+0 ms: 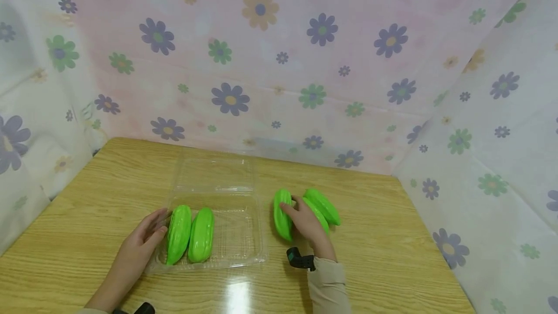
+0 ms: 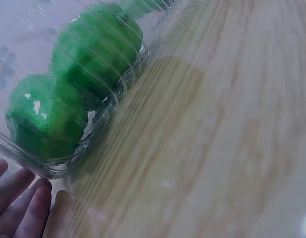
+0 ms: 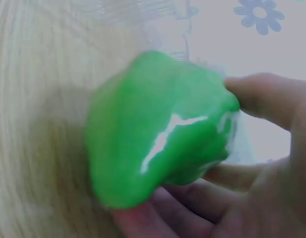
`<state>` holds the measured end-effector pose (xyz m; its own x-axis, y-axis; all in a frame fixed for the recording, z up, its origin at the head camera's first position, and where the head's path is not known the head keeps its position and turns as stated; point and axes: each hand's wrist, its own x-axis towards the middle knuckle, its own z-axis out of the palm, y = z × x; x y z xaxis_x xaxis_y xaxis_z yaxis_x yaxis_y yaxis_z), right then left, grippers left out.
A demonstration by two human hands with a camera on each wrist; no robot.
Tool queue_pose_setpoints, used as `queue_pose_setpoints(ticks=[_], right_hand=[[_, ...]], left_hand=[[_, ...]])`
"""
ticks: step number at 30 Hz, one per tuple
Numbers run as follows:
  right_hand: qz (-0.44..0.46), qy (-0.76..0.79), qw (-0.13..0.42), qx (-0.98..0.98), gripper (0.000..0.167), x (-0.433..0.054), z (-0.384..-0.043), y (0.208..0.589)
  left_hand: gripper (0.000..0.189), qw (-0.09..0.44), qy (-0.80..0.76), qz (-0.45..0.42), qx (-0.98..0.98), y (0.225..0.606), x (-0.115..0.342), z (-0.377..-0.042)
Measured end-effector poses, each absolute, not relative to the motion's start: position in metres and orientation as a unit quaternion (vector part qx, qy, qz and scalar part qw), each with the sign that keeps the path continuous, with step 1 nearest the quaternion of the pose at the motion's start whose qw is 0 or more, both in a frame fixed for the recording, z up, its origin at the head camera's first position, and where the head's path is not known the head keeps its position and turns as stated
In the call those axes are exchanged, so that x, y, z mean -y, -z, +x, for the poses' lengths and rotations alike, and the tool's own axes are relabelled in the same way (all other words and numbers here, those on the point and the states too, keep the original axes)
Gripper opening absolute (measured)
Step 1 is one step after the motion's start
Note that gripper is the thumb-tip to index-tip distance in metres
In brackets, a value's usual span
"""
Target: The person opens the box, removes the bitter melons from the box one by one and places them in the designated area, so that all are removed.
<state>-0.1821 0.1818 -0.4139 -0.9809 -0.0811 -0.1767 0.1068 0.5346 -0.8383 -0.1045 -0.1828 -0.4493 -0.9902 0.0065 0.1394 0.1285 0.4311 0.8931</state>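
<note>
My right hand [image 1: 307, 224] holds a glossy green bitter melon [image 1: 282, 214] with thumb and fingers around it. In the right wrist view, that bitter melon [image 3: 158, 134] sits between the thumb and the fingers. Two more bitter melons [image 1: 321, 205] lie just to the right, partly behind the hand. A clear plastic clamshell box [image 1: 237, 234] is at the left with its lid raised back. Inside its left half, two bitter melons [image 1: 201, 235] lie side by side. My left hand [image 1: 141, 241] rests at the box's left side, fingers loosely extended by its wall.
The wooden table [image 1: 383, 256] carries everything. Behind it hangs a flowered cloth [image 1: 279, 62], with more cloth at both sides. The lid [image 1: 215, 173] of the box reaches toward the back edge. A black wrist camera [image 1: 301, 259] is on the right wrist.
</note>
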Motion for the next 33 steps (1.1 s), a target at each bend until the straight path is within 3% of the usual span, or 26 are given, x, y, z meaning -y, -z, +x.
queue_pose_setpoints(ticks=[8, 16, 33], right_hand=[[0.052, 0.497, 0.059, -0.864, 0.071, -0.1868, -0.1872, 0.4187], [0.046, 0.482, 0.061, -0.873, 0.072, -0.1904, -0.1861, 0.4164], [0.034, 0.339, 0.033, -0.939, 0.057, -0.1869, -0.1815, 0.4088]], left_hand=[[0.054, 0.051, 0.539, -0.034, 0.840, 0.4489, 0.1821, -0.1060], [0.054, 0.047, 0.540, -0.035, 0.839, 0.4498, 0.1831, -0.1062], [0.053, 0.052, 0.541, -0.038, 0.838, 0.4513, 0.1830, -0.1053]])
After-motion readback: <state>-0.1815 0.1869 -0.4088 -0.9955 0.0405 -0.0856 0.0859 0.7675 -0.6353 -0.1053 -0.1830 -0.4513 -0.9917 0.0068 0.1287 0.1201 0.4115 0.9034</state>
